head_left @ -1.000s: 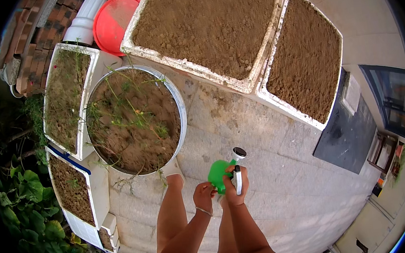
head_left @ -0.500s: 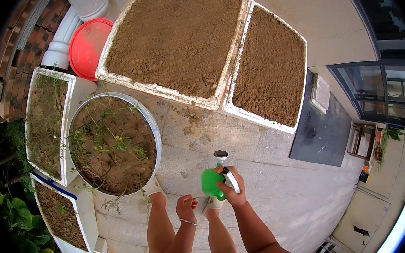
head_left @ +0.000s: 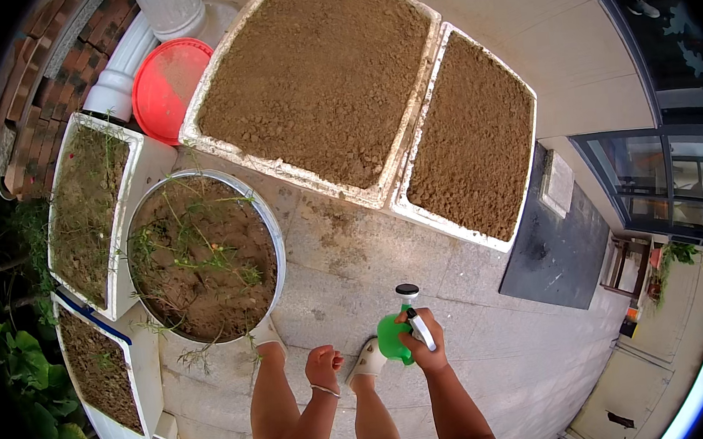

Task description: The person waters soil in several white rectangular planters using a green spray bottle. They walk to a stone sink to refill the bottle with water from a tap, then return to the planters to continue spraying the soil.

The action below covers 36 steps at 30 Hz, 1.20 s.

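In my right hand [head_left: 425, 338] is a green watering can [head_left: 394, 339] with a pale, black-faced sprinkler head and a black-and-white spray trigger. My fingers are wrapped round its top, and it hangs above the paving by my right foot. My left hand [head_left: 322, 366], with a thin bracelet at the wrist, is curled into a fist in front of my legs, and nothing shows in it. Left of it stands a round metal-rimmed tub [head_left: 278, 263] of damp-looking soil with thin, sprawling, flowering plants.
Ahead are a large white soil-filled box [head_left: 280, 169] and a narrower box [head_left: 453, 231]. White planters [head_left: 121, 231] line the left side, near a red lid [head_left: 169, 89] and white pipe [head_left: 118, 85]. A dark mat [head_left: 550, 240] lies on the right, before glass doors.
My right hand and the watering can have moved right and slightly down in the picture. My left hand stays closed in nearly the same place. The view has shifted a little.
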Tool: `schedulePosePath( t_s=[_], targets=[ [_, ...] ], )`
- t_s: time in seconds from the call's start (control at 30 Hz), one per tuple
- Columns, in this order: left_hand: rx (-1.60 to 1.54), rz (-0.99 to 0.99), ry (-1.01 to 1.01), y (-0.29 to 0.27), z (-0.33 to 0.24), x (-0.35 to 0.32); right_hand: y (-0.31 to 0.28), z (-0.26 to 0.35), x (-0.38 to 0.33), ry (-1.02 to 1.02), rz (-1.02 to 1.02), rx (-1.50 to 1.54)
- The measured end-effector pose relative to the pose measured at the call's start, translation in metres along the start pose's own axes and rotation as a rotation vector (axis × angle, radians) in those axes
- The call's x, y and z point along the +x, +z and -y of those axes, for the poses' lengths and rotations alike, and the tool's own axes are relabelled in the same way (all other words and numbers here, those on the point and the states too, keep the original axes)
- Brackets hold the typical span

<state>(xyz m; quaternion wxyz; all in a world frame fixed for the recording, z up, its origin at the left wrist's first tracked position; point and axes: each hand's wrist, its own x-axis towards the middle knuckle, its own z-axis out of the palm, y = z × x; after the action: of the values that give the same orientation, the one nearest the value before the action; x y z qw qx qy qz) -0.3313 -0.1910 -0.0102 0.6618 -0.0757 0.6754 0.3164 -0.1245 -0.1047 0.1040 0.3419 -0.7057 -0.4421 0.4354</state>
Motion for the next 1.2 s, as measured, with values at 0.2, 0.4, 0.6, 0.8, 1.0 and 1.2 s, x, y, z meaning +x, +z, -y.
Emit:
schedulePosePath(
  t_s=[0.2,0.4,0.6,0.8,1.0,1.2],
  targets=[
    [0.051,0.013,-0.004,-0.004,0.004,0.001,0.0,0.005,0.008,0.072,-0.044,0.05],
    [0.033,0.022,0.011,-0.005,0.006,-0.001,0.003,0.032,0.03,0.115,-0.089,0.264],
    [0.07,0.013,0.014,-0.005,0.008,-0.001,0.003,0.035,0.038,0.122,-0.109,0.255],
    [0.049,0.017,-0.004,-0.004,0.006,-0.004,0.002,0.017,0.023,0.124,-0.122,0.198],
    [0.013,0.015,0.005,-0.008,0.009,-0.003,0.01,0.017,0.016,0.158,-0.143,0.292],
    [0.026,0.013,-0.003,-0.008,0.008,-0.004,0.02,0.032,0.017,0.173,-0.204,0.362]
  ],
)
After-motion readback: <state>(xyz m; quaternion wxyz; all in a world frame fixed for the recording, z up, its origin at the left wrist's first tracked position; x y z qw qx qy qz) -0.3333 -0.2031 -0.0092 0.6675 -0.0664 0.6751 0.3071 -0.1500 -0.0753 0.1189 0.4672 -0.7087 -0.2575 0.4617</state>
